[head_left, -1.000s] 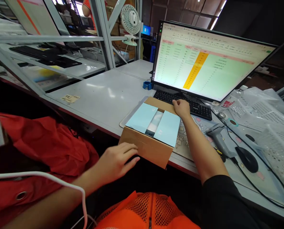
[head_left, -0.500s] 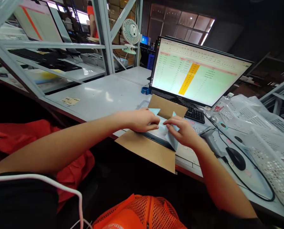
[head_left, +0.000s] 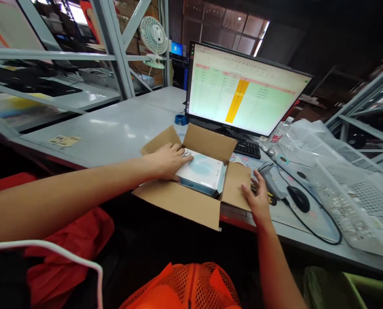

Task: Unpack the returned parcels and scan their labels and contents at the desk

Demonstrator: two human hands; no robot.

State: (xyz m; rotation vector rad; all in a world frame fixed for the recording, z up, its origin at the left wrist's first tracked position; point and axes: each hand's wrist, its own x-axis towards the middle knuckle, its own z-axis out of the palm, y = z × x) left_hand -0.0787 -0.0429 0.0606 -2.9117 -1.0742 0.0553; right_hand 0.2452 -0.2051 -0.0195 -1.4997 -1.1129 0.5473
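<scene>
Cardboard flaps now stand open on all four sides of the box (head_left: 191,201), where a second ago pale blue inner leaves lay folded shut over its top and half a second ago both hands were parting them. With those leaves out of the way, the contents lie exposed: a flat white packet (head_left: 202,171) with a light blue round mark on its face sits inside, seemingly on a light blue tray or liner whose edge shows at the near right corner. What lies under the packet cannot be seen.

The left hand (head_left: 167,161) has come over the left flap and rests on the packet's near left edge, fingers spread flat and loosely curled, pressing rather than pinching; nothing is clamped in it. The right hand (head_left: 258,198) has left the box and lies open, palm down, fingers apart, just off the right flap and touching or nearly touching the scanner (head_left: 269,182) beside it; it holds nothing.

The box sits at the near edge of the table (head_left: 114,133), overhanging slightly toward the person, in front of the keyboard (head_left: 247,149) and monitor (head_left: 243,92). To the right, a mouse (head_left: 298,199) with its cable, then white perforated baskets (head_left: 349,193) holding clear plastic bags.
</scene>
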